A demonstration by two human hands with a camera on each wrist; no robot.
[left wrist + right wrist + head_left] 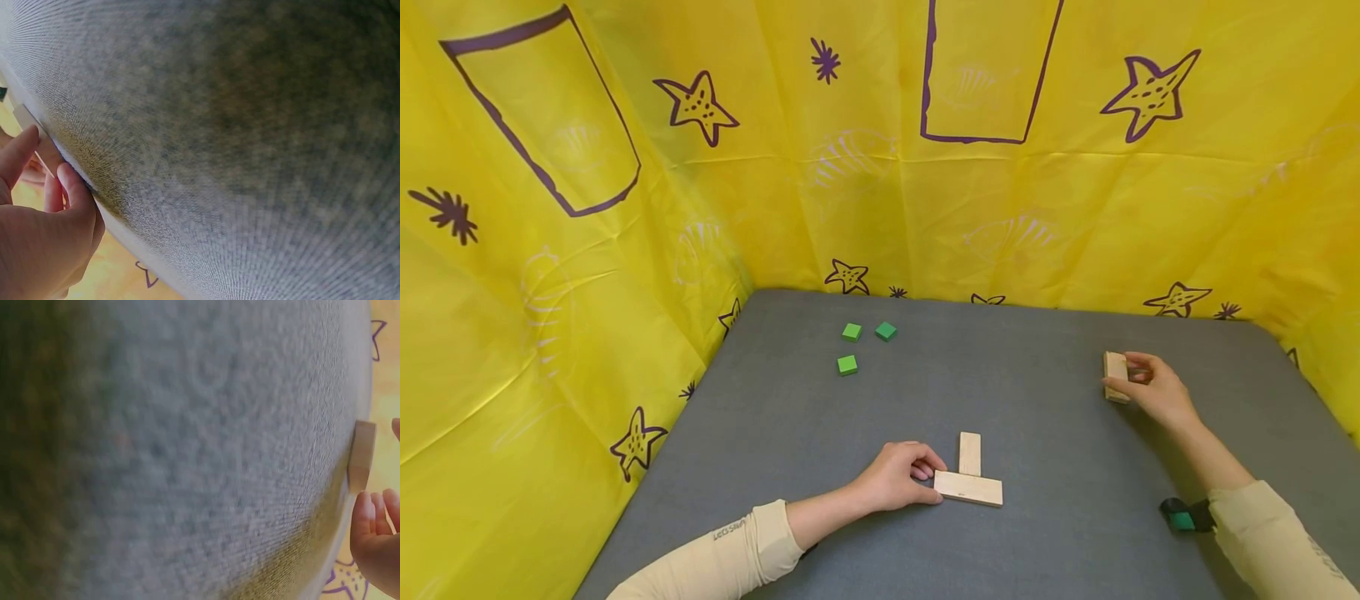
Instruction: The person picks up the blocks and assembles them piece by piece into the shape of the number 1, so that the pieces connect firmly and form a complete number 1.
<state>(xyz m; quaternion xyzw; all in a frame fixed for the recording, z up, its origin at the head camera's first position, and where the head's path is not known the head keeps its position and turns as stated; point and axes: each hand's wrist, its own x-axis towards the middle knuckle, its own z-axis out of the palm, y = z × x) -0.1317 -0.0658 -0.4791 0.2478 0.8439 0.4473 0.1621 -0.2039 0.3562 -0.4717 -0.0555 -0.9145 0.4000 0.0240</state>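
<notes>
Near the front middle of the grey table, a pale wooden block (968,488) lies crosswise. A second wooden block (970,454) lies lengthwise behind it, forming an upside-down T. My left hand (898,477) pinches the crosswise block's left end between thumb and fingertips, and the left wrist view shows this thumb and finger (72,181) close around it. Farther right, my right hand (1157,392) is at another wooden block (1116,377). In the right wrist view its fingertips (364,503) are right at that block's end, while the thumb stands apart above it.
Two light green square pieces (847,365) and a darker green one (886,332) lie at the back left of the table. A black strap with a green patch (1182,521) shows beside the right sleeve. Yellow patterned cloth (865,208) hangs around the table.
</notes>
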